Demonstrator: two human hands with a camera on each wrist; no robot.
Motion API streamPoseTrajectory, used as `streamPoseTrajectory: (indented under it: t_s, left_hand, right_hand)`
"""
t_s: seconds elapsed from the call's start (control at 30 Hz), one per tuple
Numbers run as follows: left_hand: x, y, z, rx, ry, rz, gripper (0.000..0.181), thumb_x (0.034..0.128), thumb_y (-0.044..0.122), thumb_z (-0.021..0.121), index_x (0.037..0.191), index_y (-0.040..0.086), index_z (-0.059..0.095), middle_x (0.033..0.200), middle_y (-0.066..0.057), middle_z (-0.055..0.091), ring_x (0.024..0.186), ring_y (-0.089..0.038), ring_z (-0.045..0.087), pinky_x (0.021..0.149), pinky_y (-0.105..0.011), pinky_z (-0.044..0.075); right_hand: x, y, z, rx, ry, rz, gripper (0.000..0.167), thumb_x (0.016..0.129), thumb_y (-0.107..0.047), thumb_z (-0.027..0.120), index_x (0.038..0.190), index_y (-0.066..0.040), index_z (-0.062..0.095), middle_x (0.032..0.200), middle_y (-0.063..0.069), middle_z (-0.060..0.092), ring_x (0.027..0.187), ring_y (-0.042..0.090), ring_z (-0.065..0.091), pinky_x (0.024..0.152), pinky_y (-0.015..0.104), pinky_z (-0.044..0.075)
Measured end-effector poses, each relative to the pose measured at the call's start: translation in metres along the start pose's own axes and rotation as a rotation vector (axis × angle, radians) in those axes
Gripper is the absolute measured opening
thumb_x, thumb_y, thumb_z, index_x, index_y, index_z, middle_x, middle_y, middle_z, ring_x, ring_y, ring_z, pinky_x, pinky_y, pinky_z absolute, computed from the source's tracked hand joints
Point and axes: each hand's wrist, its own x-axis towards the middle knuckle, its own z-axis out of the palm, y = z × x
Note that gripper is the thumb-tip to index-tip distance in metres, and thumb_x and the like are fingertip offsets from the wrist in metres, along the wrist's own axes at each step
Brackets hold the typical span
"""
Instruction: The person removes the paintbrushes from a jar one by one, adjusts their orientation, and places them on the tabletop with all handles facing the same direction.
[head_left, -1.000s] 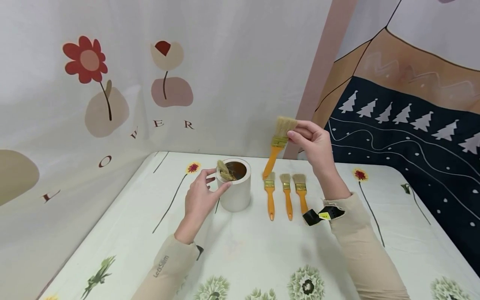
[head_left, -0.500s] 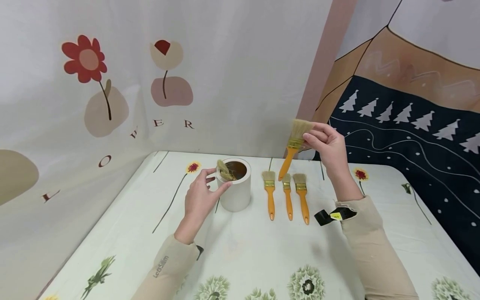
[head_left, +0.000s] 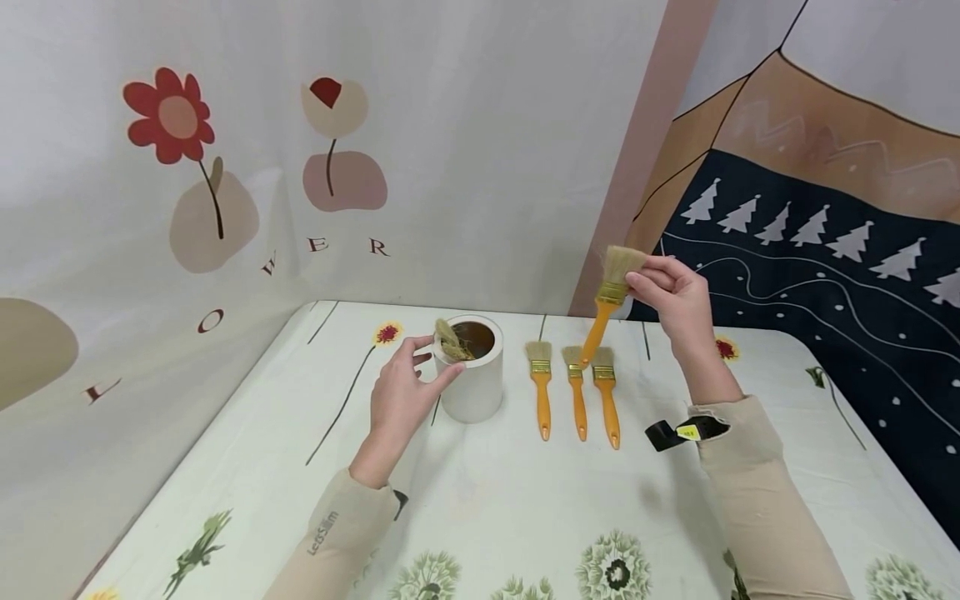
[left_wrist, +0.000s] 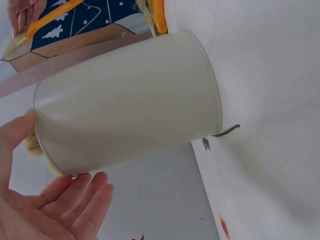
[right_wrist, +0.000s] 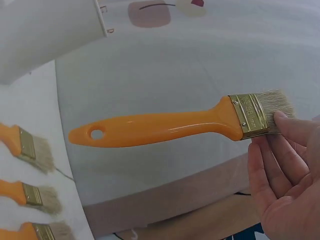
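Note:
A white cylindrical pot [head_left: 472,390] stands on the table, its inside brown, with pale bristles [head_left: 452,342] at the left of its mouth. My left hand [head_left: 401,392] holds the pot by its rim, thumb at the near side and fingers at the left; the left wrist view shows the fingertips against the white wall [left_wrist: 130,100]. To the right, my right hand [head_left: 675,304] pinches a paintbrush [head_left: 606,304] by its bristles, the orange handle hanging down to the left. In the right wrist view the whole handle [right_wrist: 165,127], with its hole, is visible.
Three more orange-handled paintbrushes lie in a row right of the pot: a left one [head_left: 542,392], a middle one [head_left: 577,396] and a right one [head_left: 607,400]. The tablecloth [head_left: 487,500] has printed flowers. A printed curtain [head_left: 465,167] hangs directly behind the table.
My right hand has moved to the right and slightly down with the paintbrush, from above the left lying brush to above the right two. The left hand and the pot have stayed put.

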Motion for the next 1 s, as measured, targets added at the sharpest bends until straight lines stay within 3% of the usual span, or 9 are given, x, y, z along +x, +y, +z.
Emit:
streamPoseTrajectory:
  t_s: [0.2, 0.4, 0.6, 0.7, 0.87, 1.0]
  left_hand:
    - [0.0, 0.0, 0.0, -0.002, 0.0, -0.005, 0.067, 0.0829, 0.05, 0.076, 0.134, 0.012, 0.055, 0.134, -0.012, 0.066, 0.118, -0.027, 0.068, 0.079, -0.046, 0.057]
    - [-0.001, 0.0, 0.0, -0.008, 0.001, -0.004, 0.067, 0.0832, 0.05, 0.076, 0.134, 0.012, 0.055, 0.134, -0.012, 0.066, 0.118, -0.028, 0.067, 0.08, -0.046, 0.057]
    - [-0.001, 0.0, 0.001, -0.002, 0.003, 0.005, 0.067, 0.0834, 0.051, 0.076, 0.134, 0.012, 0.056, 0.132, -0.013, 0.067, 0.117, -0.027, 0.068, 0.072, -0.043, 0.057]
    - [-0.001, 0.0, 0.001, -0.001, 0.002, 0.006, 0.067, 0.0833, 0.05, 0.076, 0.134, 0.012, 0.056, 0.132, -0.013, 0.067, 0.117, -0.027, 0.068, 0.071, -0.042, 0.057]
    - [0.0, 0.0, 0.001, -0.003, 0.001, 0.008, 0.068, 0.0834, 0.051, 0.076, 0.134, 0.011, 0.056, 0.134, -0.013, 0.066, 0.118, -0.028, 0.068, 0.075, -0.045, 0.058]
    - [0.0, 0.0, 0.0, -0.002, -0.004, 0.005, 0.068, 0.0838, 0.051, 0.075, 0.135, 0.011, 0.055, 0.134, -0.013, 0.065, 0.118, -0.028, 0.067, 0.076, -0.045, 0.058]
  right_hand:
    - [0.002, 0.007, -0.009, 0.004, 0.017, 0.037, 0.016, 0.091, -0.016, 0.073, 0.106, -0.02, 0.069, 0.093, -0.022, 0.074, 0.089, -0.005, 0.07, 0.081, 0.01, 0.054]
    - [0.002, 0.015, -0.016, -0.056, 0.048, 0.097, 0.014, 0.092, -0.016, 0.072, 0.101, -0.025, 0.067, 0.088, -0.024, 0.072, 0.084, -0.008, 0.069, 0.077, 0.009, 0.054]
    - [0.002, 0.024, -0.022, -0.101, 0.068, 0.168, 0.014, 0.093, -0.018, 0.071, 0.101, -0.028, 0.065, 0.085, -0.025, 0.069, 0.083, -0.008, 0.066, 0.073, 0.01, 0.055]
    - [0.002, 0.031, -0.025, -0.142, 0.071, 0.192, 0.016, 0.094, -0.019, 0.069, 0.109, -0.021, 0.066, 0.085, -0.026, 0.068, 0.082, -0.009, 0.066, 0.073, 0.01, 0.055]
    - [0.004, 0.044, -0.03, -0.232, 0.077, 0.23, 0.039, 0.096, -0.022, 0.067, 0.13, -0.005, 0.061, 0.086, -0.03, 0.064, 0.084, -0.01, 0.063, 0.073, 0.009, 0.054]
    - [0.004, 0.053, -0.033, -0.253, 0.071, 0.247, 0.039, 0.096, -0.021, 0.067, 0.13, -0.002, 0.061, 0.083, -0.032, 0.064, 0.08, -0.011, 0.063, 0.072, 0.009, 0.054]
